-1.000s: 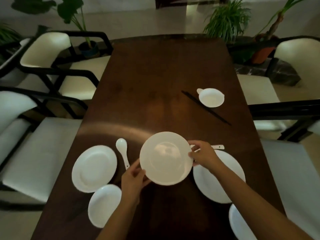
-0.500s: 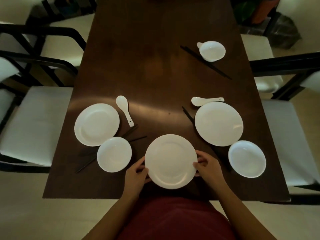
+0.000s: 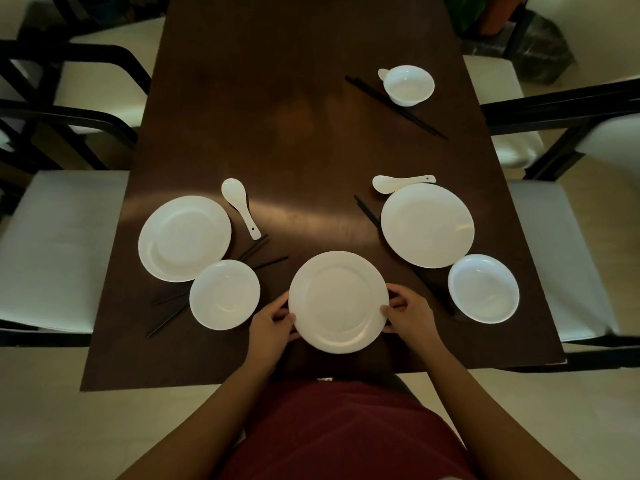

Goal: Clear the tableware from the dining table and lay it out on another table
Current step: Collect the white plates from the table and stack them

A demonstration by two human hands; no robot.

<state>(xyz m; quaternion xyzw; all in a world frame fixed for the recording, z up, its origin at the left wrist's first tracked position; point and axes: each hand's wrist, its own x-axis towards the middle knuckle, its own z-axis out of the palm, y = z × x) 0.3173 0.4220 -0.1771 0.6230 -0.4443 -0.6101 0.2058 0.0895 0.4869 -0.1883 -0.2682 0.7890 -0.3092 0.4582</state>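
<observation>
Dark bench [image 3: 311, 140] now sits lower in view as both hands (left hand [image 3: 273, 327], right hand [image 3: 408, 317]) grip the plate [image 3: 337, 301], drawn back toward its near edge, likely ready for carrying away.

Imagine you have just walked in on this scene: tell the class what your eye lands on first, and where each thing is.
First, the white plate at the near edge of the dark table, gripped by the left hand and right hand on opposite sides of its rim. Next, the matching plates flanking it: a large plate with a smaller dish on the left, another large plate and bowl on the right.
</observation>
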